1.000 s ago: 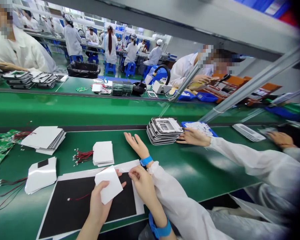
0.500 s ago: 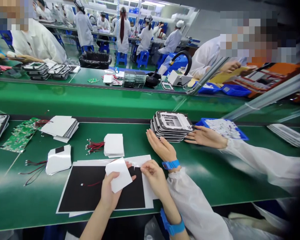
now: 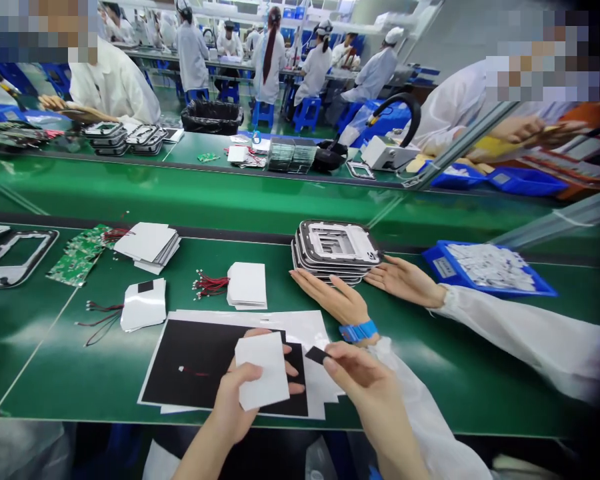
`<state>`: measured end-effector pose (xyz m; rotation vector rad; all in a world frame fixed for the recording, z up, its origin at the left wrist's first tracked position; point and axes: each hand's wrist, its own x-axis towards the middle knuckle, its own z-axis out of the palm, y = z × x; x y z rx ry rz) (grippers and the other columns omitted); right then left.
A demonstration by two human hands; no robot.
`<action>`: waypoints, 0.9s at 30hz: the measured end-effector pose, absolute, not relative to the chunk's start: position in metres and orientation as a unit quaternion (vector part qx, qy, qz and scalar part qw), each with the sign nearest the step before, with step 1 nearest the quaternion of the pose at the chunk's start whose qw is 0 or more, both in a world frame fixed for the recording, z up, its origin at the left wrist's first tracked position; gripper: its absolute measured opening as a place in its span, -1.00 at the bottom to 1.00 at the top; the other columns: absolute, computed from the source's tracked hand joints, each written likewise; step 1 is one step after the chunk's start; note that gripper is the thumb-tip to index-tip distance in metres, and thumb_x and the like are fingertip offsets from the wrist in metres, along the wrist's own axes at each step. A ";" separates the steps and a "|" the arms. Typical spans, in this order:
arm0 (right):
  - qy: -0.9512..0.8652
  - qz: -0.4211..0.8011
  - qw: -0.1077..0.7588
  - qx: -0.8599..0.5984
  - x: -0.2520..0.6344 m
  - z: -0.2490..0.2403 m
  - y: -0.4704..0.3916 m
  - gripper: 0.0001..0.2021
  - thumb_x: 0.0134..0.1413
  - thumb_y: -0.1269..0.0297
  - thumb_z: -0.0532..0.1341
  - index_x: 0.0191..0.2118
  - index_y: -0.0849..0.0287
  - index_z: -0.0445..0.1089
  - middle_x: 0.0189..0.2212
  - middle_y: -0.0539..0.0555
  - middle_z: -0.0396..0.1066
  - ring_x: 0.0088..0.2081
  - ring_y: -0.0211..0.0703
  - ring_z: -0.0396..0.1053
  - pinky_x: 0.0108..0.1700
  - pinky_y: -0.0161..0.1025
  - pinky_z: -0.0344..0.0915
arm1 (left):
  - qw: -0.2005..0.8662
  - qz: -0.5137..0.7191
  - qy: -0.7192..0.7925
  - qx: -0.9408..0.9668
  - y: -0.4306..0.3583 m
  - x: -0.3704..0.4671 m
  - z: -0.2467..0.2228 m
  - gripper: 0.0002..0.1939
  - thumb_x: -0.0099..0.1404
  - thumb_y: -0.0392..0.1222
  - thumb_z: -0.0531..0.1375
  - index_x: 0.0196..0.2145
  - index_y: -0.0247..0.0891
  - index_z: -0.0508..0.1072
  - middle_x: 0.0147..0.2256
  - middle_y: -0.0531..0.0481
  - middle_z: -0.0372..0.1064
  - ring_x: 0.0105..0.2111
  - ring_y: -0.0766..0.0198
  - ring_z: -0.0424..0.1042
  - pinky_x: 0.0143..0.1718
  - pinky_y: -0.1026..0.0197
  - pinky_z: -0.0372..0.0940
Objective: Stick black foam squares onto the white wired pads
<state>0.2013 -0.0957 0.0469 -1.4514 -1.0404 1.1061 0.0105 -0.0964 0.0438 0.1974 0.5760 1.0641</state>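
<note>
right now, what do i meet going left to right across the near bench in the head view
Dark-rimmed frame, green circuit boards, black-patched white stack, white card in left hand, black piece in right hand, blue tray.

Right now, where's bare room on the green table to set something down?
Bare green tabletop shows left of the black sheet, toward the front edge, and between a co-worker's sleeves. Crowded: the sheet, under your left hand, and the frame stack, by the co-worker's hands.
</note>
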 end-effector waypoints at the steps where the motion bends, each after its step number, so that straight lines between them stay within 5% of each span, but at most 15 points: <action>1: -0.432 0.456 0.495 -0.601 0.200 0.053 -0.099 -0.81 -0.15 0.14 0.44 -0.42 0.10 0.53 -0.42 0.07 0.50 -0.33 -0.13 0.45 -0.29 -0.29 0.43 | 0.823 0.493 0.264 0.104 -0.100 0.010 0.047 -0.49 0.05 -0.31 0.16 0.02 -0.23 0.31 -0.14 -0.21 0.47 -0.21 -0.04 0.47 -0.09 -0.29 0.33; 8: -0.487 0.451 0.493 -0.562 0.176 0.086 -0.109 -0.95 -0.02 0.25 0.39 -0.36 -0.03 0.58 -0.43 0.01 0.50 -0.37 -0.18 0.44 -0.33 -0.35 0.42 | 0.823 0.481 0.273 0.132 -0.115 0.006 0.065 -0.46 -0.03 -0.28 0.24 -0.03 -0.20 0.35 -0.16 -0.14 0.47 -0.20 -0.04 0.48 -0.12 -0.18 0.35; 13: -0.487 0.488 0.528 -0.496 0.156 0.093 -0.076 -0.43 0.09 0.33 0.32 0.20 -0.22 0.25 -0.47 -0.10 0.39 -0.40 -0.24 0.39 -0.29 -0.30 0.41 | 0.797 0.495 0.311 0.150 -0.117 -0.005 0.071 -0.49 -0.03 -0.25 0.23 -0.05 -0.23 0.34 -0.18 -0.16 0.49 -0.29 -0.04 0.52 -0.21 -0.05 0.35; 16: -0.557 0.440 0.561 -0.426 0.133 0.094 -0.030 -0.38 0.16 0.31 0.26 0.29 -0.21 0.09 -0.23 -0.03 0.40 -0.18 -0.19 0.40 -0.07 -0.19 0.38 | 0.757 0.517 0.365 0.161 -0.108 -0.014 0.069 -0.54 0.00 -0.27 0.20 -0.09 -0.24 0.34 -0.17 -0.15 0.51 -0.28 0.03 0.51 -0.17 0.04 0.30; 20: -0.735 0.365 0.448 -0.355 0.095 0.088 0.045 -0.37 0.25 0.30 0.12 0.37 -0.12 -0.09 0.19 0.10 0.19 0.05 -0.09 0.27 0.15 -0.06 0.22 | 0.713 0.539 0.407 0.192 -0.091 -0.023 0.055 -0.51 -0.01 -0.29 0.21 -0.06 -0.24 0.35 -0.19 -0.13 0.53 -0.22 0.00 0.51 -0.20 0.12 0.23; 23: -0.809 0.347 0.336 -0.334 0.081 0.072 0.089 -0.40 0.24 0.32 0.10 0.35 -0.07 -0.02 0.23 0.12 0.12 -0.06 -0.09 0.31 0.15 -0.02 0.20 | 0.712 0.540 0.420 0.160 -0.085 -0.028 0.040 -0.52 -0.04 -0.32 0.22 -0.08 -0.31 0.41 -0.25 -0.15 0.55 -0.13 -0.08 0.48 -0.16 0.10 0.22; 27: -0.819 0.368 0.297 -0.325 0.081 0.046 0.107 -0.36 0.22 0.31 0.09 0.38 -0.02 -0.09 0.16 0.16 0.17 -0.28 -0.21 0.32 -0.05 -0.10 0.34 | 0.736 0.529 0.409 0.110 -0.091 -0.033 0.028 -0.59 0.05 -0.25 0.15 -0.12 -0.43 0.44 -0.27 -0.27 0.56 -0.06 -0.16 0.44 -0.11 0.03 0.22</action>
